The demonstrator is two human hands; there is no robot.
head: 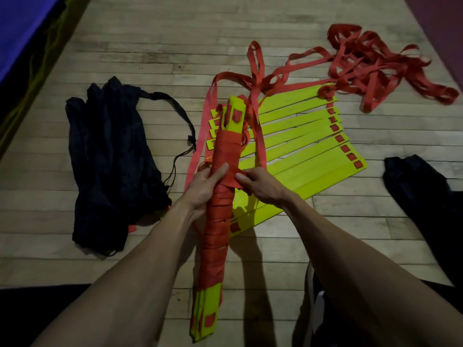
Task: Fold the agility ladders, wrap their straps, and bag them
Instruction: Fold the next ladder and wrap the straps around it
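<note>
1. Your two bare forearms come up from the bottom edge, nearest the camera, and meet at a folded ladder bundle (218, 216) of yellow rungs wound round with red strap.
2. Your left hand (203, 186) grips the bundle round its middle, thumb laid flat along the red wrapping.
3. Your right hand (258, 184) pinches the loose end of the red strap (231, 177) against the bundle, fingers curled on it.
4. Behind the bundle a second ladder (300, 151) lies fanned out flat on the wooden floor (150, 46), its yellow rungs overlapping.
5. Its loose red straps (370, 66) sprawl in a tangle at the far right.
6. To your left a dark drawstring bag (110, 161) lies crumpled on the floor, well apart from the bundle.
</note>
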